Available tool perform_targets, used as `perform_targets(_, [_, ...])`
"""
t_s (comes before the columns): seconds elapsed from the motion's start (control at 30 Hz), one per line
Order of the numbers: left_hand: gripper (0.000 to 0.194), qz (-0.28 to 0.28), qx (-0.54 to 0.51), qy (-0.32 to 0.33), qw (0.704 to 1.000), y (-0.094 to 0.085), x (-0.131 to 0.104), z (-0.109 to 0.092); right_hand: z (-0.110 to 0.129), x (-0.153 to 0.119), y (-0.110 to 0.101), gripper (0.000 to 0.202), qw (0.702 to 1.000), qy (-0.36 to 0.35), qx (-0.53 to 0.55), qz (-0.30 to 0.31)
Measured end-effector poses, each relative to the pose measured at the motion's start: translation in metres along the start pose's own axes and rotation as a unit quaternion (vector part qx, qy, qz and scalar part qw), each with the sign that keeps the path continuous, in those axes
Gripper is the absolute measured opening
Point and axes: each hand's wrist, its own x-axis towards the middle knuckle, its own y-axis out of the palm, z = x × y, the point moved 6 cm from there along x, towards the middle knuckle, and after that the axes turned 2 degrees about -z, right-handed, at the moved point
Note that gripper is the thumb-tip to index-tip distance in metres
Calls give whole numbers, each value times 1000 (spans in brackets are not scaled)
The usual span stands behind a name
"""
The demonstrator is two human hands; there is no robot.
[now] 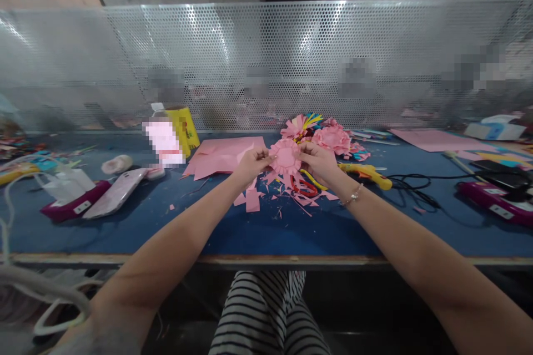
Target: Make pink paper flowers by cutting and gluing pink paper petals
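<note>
Between both hands is a pink paper flower (286, 158) with a round flat middle and a ruffled edge, held above the table. My left hand (255, 162) pinches its left edge, and my right hand (317, 160) grips the right edge. Just below lie scissors with red handles (305, 187) among pink paper scraps (252, 199). Behind the flower sits a pile of finished-looking pink paper flowers (332, 137) with yellow and blue strips. Pink paper sheets (220, 154) lie beyond my left hand.
A yellow glue gun (368, 174) with a black cord rests right of my right hand. To the left are a phone (119, 191), a purple power strip (77, 202) and a yellow packet (185, 128). Another purple power strip (495, 202) lies far right. A perforated metal screen (266, 39) borders the back.
</note>
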Motion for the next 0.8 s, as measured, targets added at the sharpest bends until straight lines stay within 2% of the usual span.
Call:
perform_targets(0.27, [29,-20,-14,-16,1000,-3,0,1,0,-8,13,26,996,21,34,81])
perform_targets(0.53, [33,-6,-28,-42,999,0,-2,3,-4,2,5,25,995,-60,-64,51])
perform_targets(0.63, [35,9,-30,-47,998,2,-2,2,-5,3,4,23,993,-71,-74,50])
perform_targets(0.8, [34,0,-29,-30,999,-1,-1,1,-5,4,4,23,996,-65,-55,35])
